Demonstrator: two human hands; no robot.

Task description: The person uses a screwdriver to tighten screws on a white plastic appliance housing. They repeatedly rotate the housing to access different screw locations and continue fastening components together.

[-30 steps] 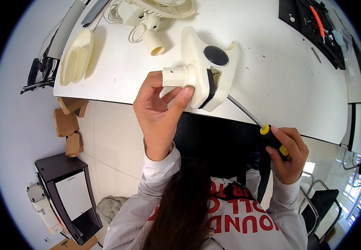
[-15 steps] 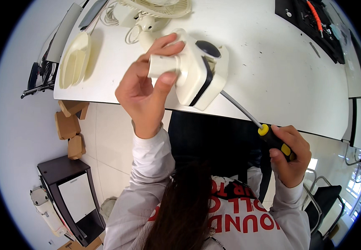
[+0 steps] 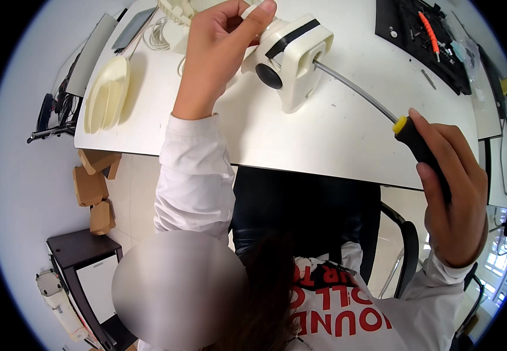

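Cream-white plastic housing (image 3: 295, 73), boxy, with a black band (image 3: 292, 38) and a round black disc (image 3: 268, 76), is tilted over the smooth white tabletop (image 3: 347, 146); I cannot tell whether it touches down. Nearest me, my right hand (image 3: 455, 175) is closed around the black handle of a screwdriver (image 3: 401, 124) with a yellow collar. Its long grey metal shaft runs into a recess in the housing's face, the tip hidden. Beyond, my left hand (image 3: 215, 50) is partly curled, gripping the housing's far end between thumb and fingers. Well apart on the left lies a cream oval plastic shell (image 3: 108, 96). Farther off, a black tool case (image 3: 387, 16) with an orange-red rod (image 3: 429, 35) lies right, a pale coiled cord (image 3: 156, 36) left.
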